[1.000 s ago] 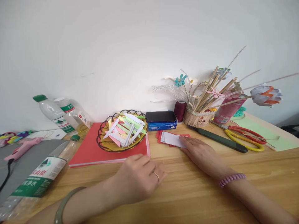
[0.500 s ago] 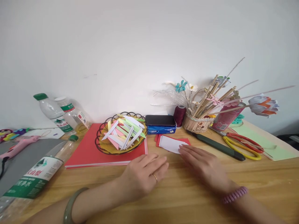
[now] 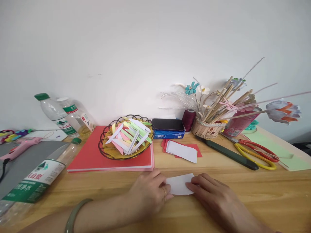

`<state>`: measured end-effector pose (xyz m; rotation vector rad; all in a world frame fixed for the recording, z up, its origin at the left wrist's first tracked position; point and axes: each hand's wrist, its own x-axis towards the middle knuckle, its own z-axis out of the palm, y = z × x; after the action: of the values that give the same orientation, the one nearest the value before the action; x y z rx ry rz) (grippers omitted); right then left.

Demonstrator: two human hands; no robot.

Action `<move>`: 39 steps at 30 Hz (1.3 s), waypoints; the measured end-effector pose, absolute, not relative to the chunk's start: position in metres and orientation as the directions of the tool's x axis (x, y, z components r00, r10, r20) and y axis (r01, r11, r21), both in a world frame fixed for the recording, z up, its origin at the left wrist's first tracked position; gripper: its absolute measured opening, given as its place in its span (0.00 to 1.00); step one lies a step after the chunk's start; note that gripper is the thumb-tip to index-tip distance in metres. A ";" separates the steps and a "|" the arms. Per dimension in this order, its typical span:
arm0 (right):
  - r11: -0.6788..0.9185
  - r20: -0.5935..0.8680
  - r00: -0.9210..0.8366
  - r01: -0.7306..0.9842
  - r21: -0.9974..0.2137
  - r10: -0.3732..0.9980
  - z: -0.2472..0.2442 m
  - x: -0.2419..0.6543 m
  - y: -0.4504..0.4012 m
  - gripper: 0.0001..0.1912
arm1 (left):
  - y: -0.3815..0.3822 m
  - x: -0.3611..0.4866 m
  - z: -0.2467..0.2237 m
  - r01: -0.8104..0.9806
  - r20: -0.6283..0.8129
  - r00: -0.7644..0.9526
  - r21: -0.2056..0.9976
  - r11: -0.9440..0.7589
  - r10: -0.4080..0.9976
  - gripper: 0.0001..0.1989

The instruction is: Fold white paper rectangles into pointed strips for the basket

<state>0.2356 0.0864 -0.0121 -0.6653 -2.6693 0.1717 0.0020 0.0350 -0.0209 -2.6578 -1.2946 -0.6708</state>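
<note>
A small white paper slip (image 3: 179, 184) lies between my hands near the front of the table. My left hand (image 3: 152, 189), with a ring on one finger, grips its left end between thumb and fingers. The right end is pinched by my right hand (image 3: 212, 194), thumb in front and fingers bent behind. Beyond them sits a stack of white slips (image 3: 182, 151) over red slips (image 3: 198, 150). Farther left, a round woven basket (image 3: 103, 150) holds many folded paper pieces (image 3: 133, 136) in white, green, pink and yellow.
Under the basket lies a stack of red sheets (image 3: 85, 155). A plastic bottle (image 3: 39, 178) lies at left, near a pink glue gun (image 3: 21, 149). A blue tissue pack (image 3: 167, 134), dark green cutter (image 3: 228, 153), scissors (image 3: 257, 155) and a flower pot (image 3: 206, 128) stand or lie behind and right.
My right hand has drawn back from the stack with one white slip and brought it towards me. My left hand has moved nearer and now grips the slip too.
</note>
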 end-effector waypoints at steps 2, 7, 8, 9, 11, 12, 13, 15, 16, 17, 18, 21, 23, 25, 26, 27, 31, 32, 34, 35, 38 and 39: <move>0.861 0.338 -0.793 0.452 -0.231 0.507 -0.017 0.242 0.090 0.11 | 0.035 0.003 -0.020 0.780 0.412 0.526 0.114 -0.615 0.744 0.05; 0.806 0.317 -0.744 0.507 -0.307 0.589 -0.024 0.248 0.098 0.09 | 0.038 0.003 -0.023 0.816 0.443 0.448 0.154 -0.558 0.777 0.09; 0.796 0.305 -0.739 0.512 -0.323 0.600 -0.024 0.248 0.100 0.09 | 0.040 0.003 -0.024 0.820 0.460 0.430 0.161 -0.550 0.777 0.08; 0.785 0.292 -0.736 0.516 -0.342 0.611 -0.023 0.247 0.102 0.09 | 0.041 0.003 -0.025 0.818 0.475 0.419 0.173 -0.549 0.774 0.06; 0.761 0.263 -0.730 0.519 -0.388 0.631 -0.022 0.247 0.107 0.09 | 0.046 0.004 -0.026 0.797 0.486 0.405 0.227 -0.559 0.775 0.03; 0.750 0.251 -0.727 0.517 -0.413 0.640 -0.022 0.248 0.109 0.09 | 0.048 0.004 -0.026 0.779 0.478 0.398 0.275 -0.563 0.783 0.03; 0.738 0.242 -0.723 0.514 -0.438 0.647 -0.021 0.248 0.111 0.09 | 0.050 0.004 -0.026 0.759 0.462 0.385 0.334 -0.558 0.799 0.03; 0.706 0.228 -0.707 0.509 -0.493 0.670 -0.020 0.250 0.115 0.08 | 0.054 0.005 -0.024 0.730 0.409 0.334 0.458 -0.508 0.849 0.04; 0.681 0.213 -0.696 0.511 -0.524 0.686 -0.020 0.251 0.117 0.08 | 0.055 0.006 -0.023 0.723 0.373 0.301 0.511 -0.465 0.878 0.05; 0.652 0.191 -0.685 0.514 -0.557 0.703 -0.020 0.251 0.119 0.09 | 0.056 0.007 -0.022 0.719 0.336 0.270 0.553 -0.421 0.902 0.06; 0.620 0.161 -0.677 0.518 -0.589 0.718 -0.019 0.251 0.121 0.09 | 0.057 0.008 -0.021 0.717 0.303 0.244 0.583 -0.381 0.921 0.06; 0.535 0.073 -0.660 0.534 -0.655 0.748 -0.019 0.250 0.125 0.11 | 0.059 0.010 -0.019 0.719 0.233 0.194 0.627 -0.300 0.953 0.05; 0.507 0.045 -0.643 0.557 -0.657 0.764 -0.020 0.248 0.127 0.12 | 0.060 0.011 -0.018 0.733 0.179 0.152 0.639 -0.233 0.972 0.04; 0.497 0.036 -0.622 0.588 -0.638 0.782 -0.021 0.246 0.127 0.13 | 0.060 0.012 -0.017 0.758 0.095 0.092 0.638 -0.131 0.991 0.04; 0.495 0.034 -0.611 0.605 -0.624 0.791 -0.022 0.245 0.127 0.13 | 0.061 0.012 -0.017 0.770 0.054 0.064 0.633 -0.084 0.996 0.04; 0.494 0.037 -0.600 0.621 -0.608 0.799 -0.023 0.245 0.127 0.13 | 0.061 0.013 -0.017 0.778 0.019 0.047 0.626 -0.048 0.999 0.04; 0.513 0.078 -0.566 0.671 -0.534 0.821 -0.025 0.243 0.127 0.13 | 0.062 0.014 -0.019 0.798 -0.035 0.017 0.602 0.008 0.999 0.04; 0.524 0.090 -0.566 0.675 -0.519 0.819 -0.025 0.243 0.126 0.13 | 0.063 0.015 -0.020 0.801 -0.046 0.011 0.598 0.018 0.999 0.04; 0.547 0.105 -0.578 0.676 -0.494 0.809 -0.026 0.243 0.126 0.14 | 0.064 0.016 -0.020 0.806 -0.072 -0.006 0.589 0.048 0.997 0.04; 0.559 0.110 -0.586 0.676 -0.480 0.803 -0.026 0.243 0.125 0.14 | 0.065 0.017 -0.020 0.812 -0.088 -0.012 0.581 0.061 0.996 0.04; 0.593 0.120 -0.607 0.684 -0.424 0.786 -0.028 0.244 0.123 0.13 | 0.066 0.020 -0.020 0.835 -0.108 -0.022 0.545 0.078 0.994 0.04; 0.607 0.128 -0.615 0.686 -0.402 0.778 -0.028 0.244 0.122 0.13 | 0.067 0.020 -0.021 0.841 -0.105 -0.020 0.536 0.073 0.994 0.05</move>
<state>0.2441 0.1222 -0.0285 -1.1913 -2.5460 0.4565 0.0202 0.0669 -0.0206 -2.4512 -2.5788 -0.6115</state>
